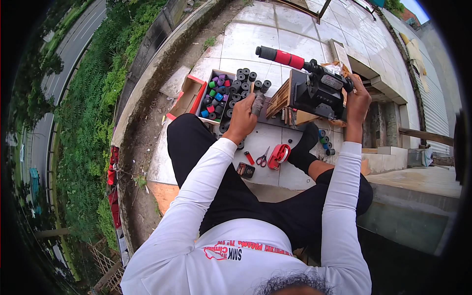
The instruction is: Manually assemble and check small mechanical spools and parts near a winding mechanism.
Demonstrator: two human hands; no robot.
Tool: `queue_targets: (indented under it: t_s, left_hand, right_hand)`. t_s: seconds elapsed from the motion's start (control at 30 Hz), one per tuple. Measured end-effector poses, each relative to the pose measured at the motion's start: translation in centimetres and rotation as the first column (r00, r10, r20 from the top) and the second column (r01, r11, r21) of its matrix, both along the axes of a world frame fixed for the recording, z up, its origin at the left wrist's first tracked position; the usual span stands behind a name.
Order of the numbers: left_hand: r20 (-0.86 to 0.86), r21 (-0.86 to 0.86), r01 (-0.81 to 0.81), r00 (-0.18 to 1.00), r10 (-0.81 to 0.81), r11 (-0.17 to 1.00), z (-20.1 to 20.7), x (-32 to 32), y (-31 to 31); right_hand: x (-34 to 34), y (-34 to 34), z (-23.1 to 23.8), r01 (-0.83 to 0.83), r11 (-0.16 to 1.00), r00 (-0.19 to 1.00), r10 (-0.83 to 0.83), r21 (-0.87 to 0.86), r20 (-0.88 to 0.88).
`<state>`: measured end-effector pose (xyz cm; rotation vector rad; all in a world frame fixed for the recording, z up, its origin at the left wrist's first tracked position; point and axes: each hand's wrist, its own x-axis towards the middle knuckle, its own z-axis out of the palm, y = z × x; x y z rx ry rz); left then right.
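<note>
My left hand [244, 116] is closed around a worn grey cylindrical piece [257, 104], above the rows of rolls. At the right, my right hand [358, 101] has its fingers wrapped round the dark end of a black machine [320, 92]. From the machine's other side a rod sticks out to the left, carrying a red sleeve [289, 59] and a black ribbed end [266, 52]. Beside my left hand, a box [200, 109] holds small rolls in black, purple, red, green and blue. Several black rolls [244, 78] stand beyond it.
An open red-edged box [189, 96] lies at the left. Between my legs are scissors [262, 157], a red tape dispenser [279, 155], a small red cylinder [249, 157] and a black box [245, 170]. A low wall [142, 83] borders greenery; tiled blocks [388, 162] stand right.
</note>
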<state>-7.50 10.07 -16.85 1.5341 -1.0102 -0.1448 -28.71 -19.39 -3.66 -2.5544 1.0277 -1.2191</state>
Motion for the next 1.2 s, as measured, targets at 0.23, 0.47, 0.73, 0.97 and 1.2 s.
queue_targets:
  t_s: [0.23, 0.47, 0.73, 0.97, 1.2]
  left_hand:
    - [-0.021, -0.019, -0.008, 1.000, 0.008, 1.000, 0.6, -0.1, 0.1]
    - [-0.055, 0.008, 0.013, 0.998, -0.012, 1.000, 0.9, -0.1, 0.2]
    - [-0.065, 0.015, 0.015, 0.998, -0.014, 1.000, 0.4, -0.1, 0.1]
    - [-0.037, 0.022, 0.014, 0.999, -0.014, 1.000, 0.3, -0.2, -0.1]
    - [-0.050, 0.015, 0.026, 0.998, -0.026, 1.000, 0.5, -0.4, -0.2]
  right_hand:
    - [0.3, -1.3, -4.0, 0.144, 0.977, 0.975, -0.113, 0.157, -0.190]
    - [-2.5, 2.8, -7.6, -0.040, 0.999, 0.998, 0.041, 0.035, -0.046]
    - [-4.3, 7.9, -3.8, 0.044, 0.996, 0.998, -0.047, 0.083, 0.040]
    - [-2.1, 4.8, -0.1, 0.039, 0.999, 0.994, -0.038, -0.014, 0.105]
    - [0.2, -0.8, -0.9, -0.003, 0.998, 1.000, 0.002, -0.057, -0.002]
